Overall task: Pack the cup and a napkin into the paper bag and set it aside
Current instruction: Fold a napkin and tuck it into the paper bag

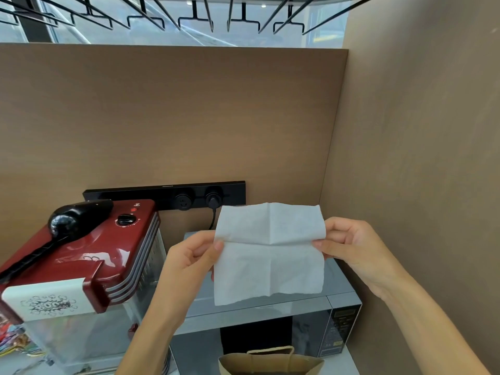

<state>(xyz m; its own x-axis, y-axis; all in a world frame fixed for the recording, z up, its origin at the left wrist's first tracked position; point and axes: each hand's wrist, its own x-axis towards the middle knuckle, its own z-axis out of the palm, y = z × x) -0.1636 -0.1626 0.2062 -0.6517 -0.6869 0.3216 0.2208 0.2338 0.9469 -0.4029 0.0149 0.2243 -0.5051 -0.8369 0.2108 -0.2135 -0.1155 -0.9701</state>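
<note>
A white napkin [269,255] hangs spread out in the air above the microwave, creased into quarters. My left hand [193,257] pinches its left edge and my right hand [351,246] pinches its right edge. Directly below, at the bottom edge of the view, stands the brown paper bag [270,364] with its twisted paper handles up and its mouth toward me. The cup is not visible; I cannot tell whether it is inside the bag.
A grey microwave [335,318] stands behind the bag against the right wall. A red popcorn machine [89,255] with a black handle fills the left. A black socket strip [167,196] runs along the brown back panel.
</note>
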